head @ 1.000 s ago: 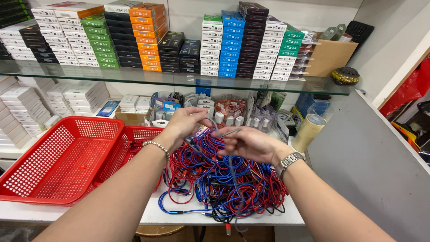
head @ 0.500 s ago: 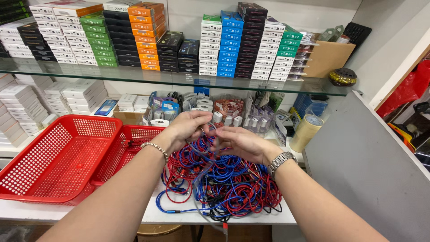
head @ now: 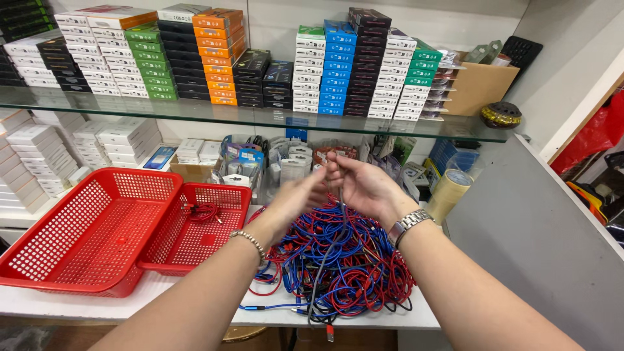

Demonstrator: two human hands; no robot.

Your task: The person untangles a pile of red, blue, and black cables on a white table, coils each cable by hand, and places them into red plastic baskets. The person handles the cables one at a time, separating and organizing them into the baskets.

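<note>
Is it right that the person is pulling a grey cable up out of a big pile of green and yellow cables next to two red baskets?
Not quite. The head view shows the pile of cables is red and blue, not green and yellow. The rest holds: the right hand and left hand lift a grey cable out of it, beside two red baskets.

Both hands are raised over a tangled heap of red and blue cables point(head: 338, 260) on the white counter point(head: 97, 305). The right hand point(head: 364, 185) pinches a grey cable point(head: 331, 244) near its top end, and the strand hangs straight down from the grip into the heap. The left hand point(head: 292, 201), blurred, sits just left of the grip, fingers by the same strand. Further left stand two red mesh baskets; the smaller basket point(head: 195, 227) holds one coiled red cable point(head: 203, 210).
</note>
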